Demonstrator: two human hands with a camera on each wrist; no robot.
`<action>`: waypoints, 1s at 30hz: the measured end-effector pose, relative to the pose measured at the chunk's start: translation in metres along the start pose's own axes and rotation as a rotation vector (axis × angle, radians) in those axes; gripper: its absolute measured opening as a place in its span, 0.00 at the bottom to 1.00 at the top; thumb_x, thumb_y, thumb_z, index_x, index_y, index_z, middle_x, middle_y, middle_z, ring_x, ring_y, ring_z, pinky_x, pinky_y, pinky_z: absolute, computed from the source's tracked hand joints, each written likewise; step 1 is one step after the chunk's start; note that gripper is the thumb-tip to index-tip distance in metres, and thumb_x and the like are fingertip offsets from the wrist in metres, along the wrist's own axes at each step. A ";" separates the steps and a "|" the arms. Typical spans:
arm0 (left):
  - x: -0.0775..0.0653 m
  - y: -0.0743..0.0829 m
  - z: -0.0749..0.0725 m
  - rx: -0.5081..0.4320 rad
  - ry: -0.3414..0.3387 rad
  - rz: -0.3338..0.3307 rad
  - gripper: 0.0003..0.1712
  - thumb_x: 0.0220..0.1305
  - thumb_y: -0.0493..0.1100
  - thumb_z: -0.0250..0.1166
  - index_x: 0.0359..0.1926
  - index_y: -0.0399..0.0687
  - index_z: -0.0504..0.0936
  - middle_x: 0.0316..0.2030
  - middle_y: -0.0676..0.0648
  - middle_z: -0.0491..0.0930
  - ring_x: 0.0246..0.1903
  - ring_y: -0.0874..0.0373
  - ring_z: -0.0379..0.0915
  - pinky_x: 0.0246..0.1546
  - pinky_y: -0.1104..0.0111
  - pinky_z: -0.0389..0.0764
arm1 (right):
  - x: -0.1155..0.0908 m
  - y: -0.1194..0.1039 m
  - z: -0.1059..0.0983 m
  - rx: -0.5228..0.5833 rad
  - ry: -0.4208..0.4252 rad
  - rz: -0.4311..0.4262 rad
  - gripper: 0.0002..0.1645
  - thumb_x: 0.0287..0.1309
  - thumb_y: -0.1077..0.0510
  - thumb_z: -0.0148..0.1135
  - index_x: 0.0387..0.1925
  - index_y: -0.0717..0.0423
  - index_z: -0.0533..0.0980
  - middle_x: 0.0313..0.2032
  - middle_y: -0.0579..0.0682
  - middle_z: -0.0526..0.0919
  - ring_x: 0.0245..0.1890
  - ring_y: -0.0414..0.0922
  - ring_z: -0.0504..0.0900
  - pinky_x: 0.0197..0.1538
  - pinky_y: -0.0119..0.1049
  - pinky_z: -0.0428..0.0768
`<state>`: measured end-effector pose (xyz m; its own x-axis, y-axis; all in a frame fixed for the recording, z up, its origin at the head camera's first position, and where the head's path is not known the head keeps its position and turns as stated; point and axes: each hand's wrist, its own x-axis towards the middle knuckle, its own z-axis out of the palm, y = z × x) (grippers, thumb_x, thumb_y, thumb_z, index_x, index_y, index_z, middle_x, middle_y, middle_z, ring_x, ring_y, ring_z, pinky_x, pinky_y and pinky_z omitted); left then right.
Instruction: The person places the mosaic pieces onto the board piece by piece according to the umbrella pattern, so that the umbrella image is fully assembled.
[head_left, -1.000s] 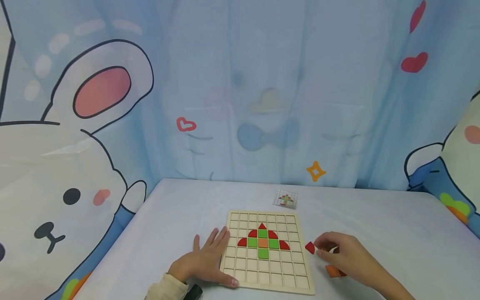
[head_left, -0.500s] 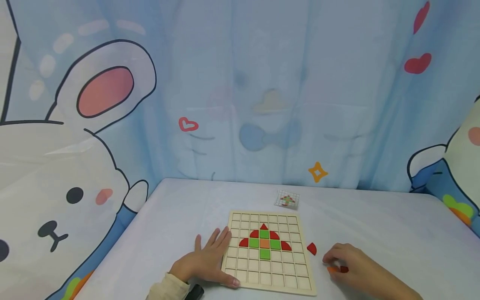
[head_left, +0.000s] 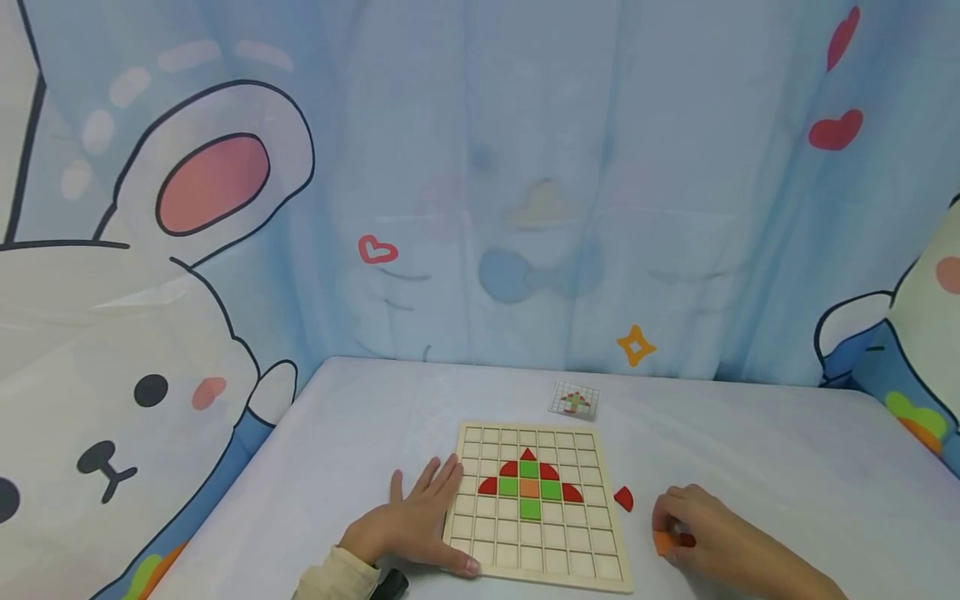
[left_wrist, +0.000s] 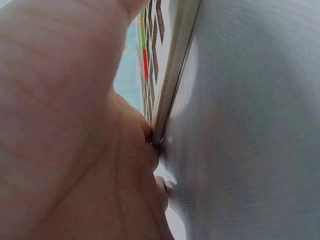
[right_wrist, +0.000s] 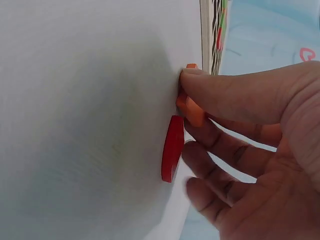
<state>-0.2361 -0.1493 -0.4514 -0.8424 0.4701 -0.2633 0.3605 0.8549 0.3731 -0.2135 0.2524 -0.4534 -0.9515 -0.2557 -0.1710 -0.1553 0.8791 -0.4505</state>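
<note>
My left hand (head_left: 408,523) lies with fingers spread along the left edge of a wooden grid board (head_left: 573,552), its thumb at the near corner. Set in the board's cells are several green squares (head_left: 529,509), an orange square (head_left: 528,488), a red triangle (head_left: 528,455) and several red rounded pieces (head_left: 572,493). Right of the board, my right hand (head_left: 708,532) pinches an orange block (right_wrist: 196,113) between thumb and fingers, low at the table. Just beside those fingers lies a red block (right_wrist: 173,149). A red quarter-circle block (head_left: 624,498) lies apart, near the board's right edge.
Behind the board lies a small pattern card (head_left: 575,401) with a similar coloured figure on a grid. A white cloth (head_left: 405,400) covers the table. At its back hangs a blue cartoon curtain (head_left: 420,167). A dark object (head_left: 389,585) sits by the left wrist.
My right hand let go of the red quarter-circle beside the board, moved slightly right and nearer, and took hold of the orange block. The left hand stays on the board.
</note>
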 end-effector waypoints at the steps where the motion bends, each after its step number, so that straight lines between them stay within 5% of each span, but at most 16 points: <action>1: 0.000 0.000 0.000 0.000 0.001 0.001 0.77 0.53 0.75 0.77 0.87 0.43 0.45 0.87 0.46 0.38 0.85 0.46 0.28 0.72 0.28 0.31 | 0.000 -0.001 0.000 0.006 0.002 -0.003 0.14 0.58 0.66 0.79 0.35 0.48 0.80 0.31 0.44 0.73 0.39 0.45 0.71 0.43 0.37 0.78; 6: 0.000 -0.001 0.000 -0.006 0.001 0.008 0.77 0.53 0.74 0.77 0.87 0.43 0.45 0.87 0.46 0.37 0.85 0.46 0.28 0.72 0.28 0.31 | -0.001 0.004 -0.003 0.065 0.022 -0.155 0.13 0.60 0.67 0.76 0.34 0.48 0.80 0.28 0.42 0.73 0.33 0.39 0.71 0.36 0.33 0.74; 10: 0.001 -0.002 -0.001 -0.016 -0.014 0.012 0.78 0.53 0.75 0.77 0.87 0.43 0.44 0.87 0.45 0.37 0.85 0.45 0.28 0.72 0.27 0.30 | -0.002 0.004 -0.005 0.113 0.032 -0.229 0.08 0.62 0.64 0.76 0.39 0.50 0.86 0.31 0.38 0.80 0.31 0.35 0.74 0.38 0.33 0.81; 17: 0.001 -0.004 0.001 -0.021 -0.008 0.011 0.78 0.52 0.77 0.76 0.87 0.44 0.44 0.87 0.46 0.37 0.85 0.46 0.28 0.72 0.27 0.30 | -0.003 -0.002 -0.004 0.212 0.075 -0.160 0.07 0.62 0.62 0.77 0.43 0.54 0.89 0.39 0.42 0.88 0.35 0.40 0.80 0.43 0.35 0.85; 25: 0.005 -0.011 0.005 -0.046 -0.001 0.032 0.81 0.49 0.81 0.74 0.87 0.45 0.44 0.87 0.47 0.35 0.85 0.46 0.26 0.71 0.27 0.28 | 0.003 -0.020 0.003 0.411 0.119 0.067 0.10 0.61 0.67 0.76 0.44 0.58 0.89 0.41 0.47 0.89 0.38 0.46 0.81 0.43 0.38 0.86; 30: 0.002 -0.005 0.001 -0.011 -0.011 0.018 0.78 0.53 0.77 0.76 0.87 0.44 0.44 0.87 0.46 0.36 0.85 0.46 0.27 0.72 0.27 0.30 | 0.003 -0.024 0.005 0.553 0.084 0.013 0.11 0.64 0.66 0.73 0.47 0.64 0.87 0.38 0.49 0.89 0.34 0.48 0.85 0.39 0.35 0.84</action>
<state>-0.2388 -0.1523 -0.4543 -0.8315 0.4876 -0.2664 0.3709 0.8441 0.3873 -0.2109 0.2280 -0.4475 -0.9737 -0.1935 -0.1199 -0.0022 0.5345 -0.8452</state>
